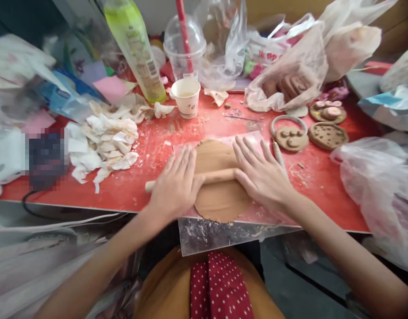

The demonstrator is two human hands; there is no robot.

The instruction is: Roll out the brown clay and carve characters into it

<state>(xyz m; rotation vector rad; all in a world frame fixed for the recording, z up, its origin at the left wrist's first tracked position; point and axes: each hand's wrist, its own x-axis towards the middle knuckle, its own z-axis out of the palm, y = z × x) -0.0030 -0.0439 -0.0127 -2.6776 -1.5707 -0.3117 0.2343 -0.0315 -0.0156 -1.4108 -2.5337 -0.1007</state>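
Note:
A wooden rolling pin [217, 176] lies across a flat, rounded slab of brown clay [220, 201]. My left hand [176, 182] rests over the pin's left part, fingers stretched out and pointing away from me. Over the right end lies my right hand [262, 173], palm down with its fingers spread, hiding that end. Neither hand wraps round the pin. Beneath the clay is a clear plastic sheet [210, 239], which hangs over the table's front edge. A slim pointed tool [279, 157] lies just beyond my right hand.
Crumpled tissues [107, 141] are heaped on the red table [151, 141] at left. A paper cup [186, 99], green bottle [137, 53] and domed plastic cup [184, 44] stand behind. Decorated clay discs [292, 138], a ring [288, 118] and plastic bags [379, 177] are at right.

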